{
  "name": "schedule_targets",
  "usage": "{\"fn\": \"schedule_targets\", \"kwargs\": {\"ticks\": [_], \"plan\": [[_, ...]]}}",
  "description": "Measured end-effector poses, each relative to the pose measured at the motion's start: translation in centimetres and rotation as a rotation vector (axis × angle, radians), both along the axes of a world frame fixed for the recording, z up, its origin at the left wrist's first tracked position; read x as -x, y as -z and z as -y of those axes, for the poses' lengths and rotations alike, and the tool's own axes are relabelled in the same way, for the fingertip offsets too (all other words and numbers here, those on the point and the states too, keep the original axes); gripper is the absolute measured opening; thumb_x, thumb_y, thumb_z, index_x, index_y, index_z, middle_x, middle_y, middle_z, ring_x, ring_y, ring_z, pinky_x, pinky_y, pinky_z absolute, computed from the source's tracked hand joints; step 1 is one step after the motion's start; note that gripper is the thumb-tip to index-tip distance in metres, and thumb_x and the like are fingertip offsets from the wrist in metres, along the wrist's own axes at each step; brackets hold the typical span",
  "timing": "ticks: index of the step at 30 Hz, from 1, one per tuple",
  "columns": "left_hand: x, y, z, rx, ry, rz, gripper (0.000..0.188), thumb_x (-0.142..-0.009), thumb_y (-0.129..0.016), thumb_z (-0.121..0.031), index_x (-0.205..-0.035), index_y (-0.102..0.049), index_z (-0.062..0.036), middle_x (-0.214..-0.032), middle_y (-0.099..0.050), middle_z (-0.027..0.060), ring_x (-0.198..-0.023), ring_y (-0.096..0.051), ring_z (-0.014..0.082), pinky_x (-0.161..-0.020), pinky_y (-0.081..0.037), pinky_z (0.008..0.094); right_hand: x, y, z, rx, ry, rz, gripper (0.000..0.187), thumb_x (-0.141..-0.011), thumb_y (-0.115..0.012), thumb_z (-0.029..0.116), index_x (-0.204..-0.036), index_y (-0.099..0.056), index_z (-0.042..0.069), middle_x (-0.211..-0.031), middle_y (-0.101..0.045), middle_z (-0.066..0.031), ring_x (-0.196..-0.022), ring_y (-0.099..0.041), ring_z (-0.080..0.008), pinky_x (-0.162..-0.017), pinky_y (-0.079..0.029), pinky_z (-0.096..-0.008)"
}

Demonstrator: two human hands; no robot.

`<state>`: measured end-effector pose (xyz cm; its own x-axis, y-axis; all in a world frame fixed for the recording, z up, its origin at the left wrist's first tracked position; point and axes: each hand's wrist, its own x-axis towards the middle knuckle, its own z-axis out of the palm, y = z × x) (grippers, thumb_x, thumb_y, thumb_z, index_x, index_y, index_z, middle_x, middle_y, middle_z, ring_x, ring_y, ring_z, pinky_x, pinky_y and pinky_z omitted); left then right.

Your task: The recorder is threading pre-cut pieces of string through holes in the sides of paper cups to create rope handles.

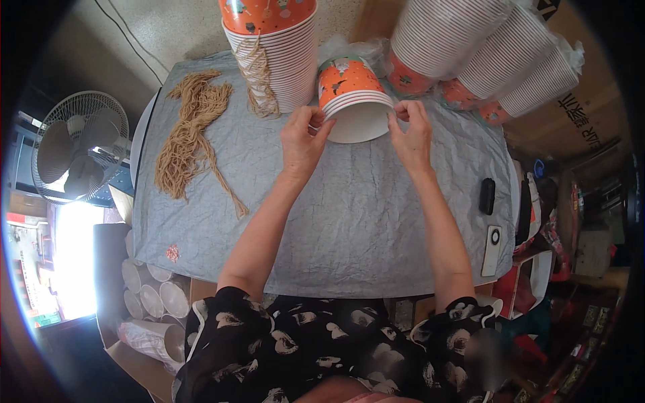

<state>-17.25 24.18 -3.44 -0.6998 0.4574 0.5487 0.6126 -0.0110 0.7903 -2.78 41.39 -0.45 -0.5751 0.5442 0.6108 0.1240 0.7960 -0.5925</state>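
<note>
A short nested stack of orange printed paper buckets [351, 79] lies tipped on the grey cloth, its white mouth facing me. My left hand [306, 138] pinches the rim at the left side, thumb and fingers closed on it. On the opposite side of the rim, my right hand [412, 138] does the same. To the left stands a tall stack of white-rimmed buckets [293, 70], an orange one on top. Tan cords [250, 77] hang down the side of that tall stack. Left of it a loose bundle of tan cords [191, 134] is spread on the cloth.
Plastic-wrapped bucket stacks [463, 47] lean at the back right. A black object [487, 196] and a white phone [492, 250] rest near the right edge. Small red-and-white bits [173, 252] lie front left. A fan [80, 148] and a carton of white cups [121, 352] flank the table.
</note>
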Motion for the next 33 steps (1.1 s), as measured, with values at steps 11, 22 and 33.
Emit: {"fn": "schedule_targets", "kwargs": {"ticks": [11, 22, 33], "plan": [[-0.9, 0.0, -0.4, 0.126, -0.163, -0.151, 0.014, -0.081, -0.074, -0.003, -0.087, -0.061, -0.0047, -0.079, -0.065, 0.0072, -0.066, -0.068, 0.0201, -0.061, -0.054, 0.0337, 0.1, 1.8, -1.4, -0.115, 0.020, -0.066, 0.014, -0.083, -0.070, -0.001, -0.092, -0.061, 0.002, -0.088, -0.063, -0.0114, -0.080, -0.067, -0.0275, -0.071, -0.053, -0.0383], [-4.3, -0.7, 0.2, 0.113, -0.045, -0.134, 0.015, -0.085, -0.072, -0.006, -0.088, -0.060, 0.0012, -0.080, -0.068, 0.0131, -0.067, -0.072, 0.0216, -0.056, -0.059, 0.0335, -2.7, 0.6, -1.1, 0.016, -0.111, 0.071, 0.018, -0.087, -0.065, 0.003, -0.100, -0.052, 0.003, -0.089, -0.064, -0.0220, -0.084, -0.066, -0.0427, -0.071, -0.052, -0.0478], [-11.2, -5.0, 11.0, 0.170, 0.234, 0.699, 0.040, -0.097, -0.062, -0.011, -0.133, -0.048, 0.0015, -0.082, -0.073, 0.0162, -0.069, -0.073, 0.0197, -0.057, -0.060, 0.0301, -13.7, -2.4, 7.6, 0.739, -0.626, -0.154, 0.103, -0.080, -0.084, 0.046, -0.155, -0.032, -0.003, -0.152, -0.046, -0.0169, -0.143, -0.042, -0.0266, -0.120, -0.029, -0.0400]]}}
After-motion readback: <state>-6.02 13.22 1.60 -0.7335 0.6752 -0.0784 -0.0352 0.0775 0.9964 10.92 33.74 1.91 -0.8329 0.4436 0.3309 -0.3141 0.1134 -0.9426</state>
